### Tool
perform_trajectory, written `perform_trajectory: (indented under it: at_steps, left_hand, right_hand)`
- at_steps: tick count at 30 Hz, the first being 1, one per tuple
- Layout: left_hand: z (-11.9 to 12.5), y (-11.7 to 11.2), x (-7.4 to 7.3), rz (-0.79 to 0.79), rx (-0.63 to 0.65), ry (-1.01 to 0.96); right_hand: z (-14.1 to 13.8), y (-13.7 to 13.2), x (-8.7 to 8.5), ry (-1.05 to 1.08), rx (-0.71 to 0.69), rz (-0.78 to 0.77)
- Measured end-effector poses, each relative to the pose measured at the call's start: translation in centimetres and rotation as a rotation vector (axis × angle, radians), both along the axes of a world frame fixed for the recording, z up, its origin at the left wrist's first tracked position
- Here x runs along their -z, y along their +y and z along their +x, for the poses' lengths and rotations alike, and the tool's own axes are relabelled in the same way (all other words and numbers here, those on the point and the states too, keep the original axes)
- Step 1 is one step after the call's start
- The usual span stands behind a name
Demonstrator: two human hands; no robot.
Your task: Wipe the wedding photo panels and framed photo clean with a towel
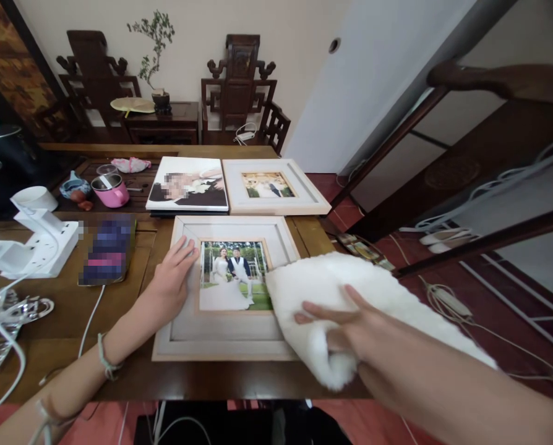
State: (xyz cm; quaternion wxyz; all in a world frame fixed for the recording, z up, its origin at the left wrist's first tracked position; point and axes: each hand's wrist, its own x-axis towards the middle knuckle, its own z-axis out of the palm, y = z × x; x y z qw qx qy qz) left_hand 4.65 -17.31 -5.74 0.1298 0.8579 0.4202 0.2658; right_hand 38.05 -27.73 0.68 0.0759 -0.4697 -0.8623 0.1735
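A pale wooden photo frame (165,343) with a white mat lies flat near the table's front edge, holding a photo (234,278) of two people seated outdoors. My left hand (175,272) rests on the frame's left side, fingers stretched out and holding nothing. In my right hand (351,321) is a fluffy white cloth (388,278), bunched under the fingers and draped across the frame's right side. It hides the frame's lower right part and hangs past the table's edge.
Behind lie another framed photo (299,179) and a photo panel (188,201). To the left are a phone (112,247), a power strip (49,247), a hair clip (12,321), a pink cup (114,194) and loose cables. A wooden chair (480,161) stands at the right.
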Motion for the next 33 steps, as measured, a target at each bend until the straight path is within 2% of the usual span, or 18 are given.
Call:
perform_trajectory:
  at_steps: [3, 6, 8, 11, 13, 15, 17, 18, 20, 21, 22, 24, 26, 29, 33]
  left_hand:
    - [0.2, -0.1, -0.1, 0.017, 0.001, 0.005]
    - [0.3, -0.2, 0.1, 0.057, -0.009, -0.019]
    - [0.3, -0.2, 0.3, 0.079, -0.025, -0.044]
    - [0.3, -0.3, 0.4, 0.068, -0.038, -0.06]
    - [0.3, -0.3, 0.3, 0.046, -0.05, -0.061]
    - [0.3, -0.3, 0.3, 0.034, -0.062, -0.067]
    - [0.3, -0.3, 0.3, 0.038, -0.062, -0.078]
    - [0.3, -0.2, 0.4, 0.04, -0.056, -0.082]
    - [0.2, -0.1, 0.4, 0.042, -0.046, -0.079]
    - [0.1, 0.0, 0.5, 0.044, -0.042, -0.076]
    - [0.1, 0.1, 0.5, 0.047, -0.038, -0.075]
    - [0.1, 0.2, 0.3, 0.066, -0.029, -0.083]
    - [0.2, 0.1, 0.0, 0.081, -0.018, -0.096]
    - [0.4, 0.0, -0.4, 0.059, -0.013, -0.114]
    - [0.2, -0.1, -0.1, 0.024, -0.005, -0.163]
  right_hand:
    - [-0.9, 4.1, -1.6, -0.132, -0.042, -0.066]
    - [-2.2, 7.5, -2.5, -0.247, -0.034, -0.024]
    - [-2.9, 7.7, -2.6, -0.289, -0.037, 0.036]
    - [-3.2, 5.1, -2.7, -0.293, -0.065, 0.073]
    - [-2.9, 3.0, -3.1, -0.259, -0.068, 0.032]
    - [-2.6, 2.2, -3.9, -0.22, -0.041, -0.044]
    - [-2.9, 3.3, -4.7, -0.201, 0.036, -0.074]
    - [-3.4, 4.5, -5.1, -0.197, 0.095, -0.04]
    - [-5.2, 7.7, -5.3, -0.196, 0.205, 0.12]
    - [-6.4, 9.4, -5.1, -0.168, 0.204, 0.245]
    - [-7.8, 11.1, -4.9, -0.139, 0.112, 0.349]
    - [-10.4, 13.9, -3.9, -0.146, -0.173, 0.459]
    - [-12.6, 15.7, -2.8, -0.169, -0.365, 0.428]
    - [-14.0, 16.6, -1.4, -0.167, -0.399, 0.359]
    - [-12.9, 16.0, -0.8, -0.182, -0.346, 0.343]
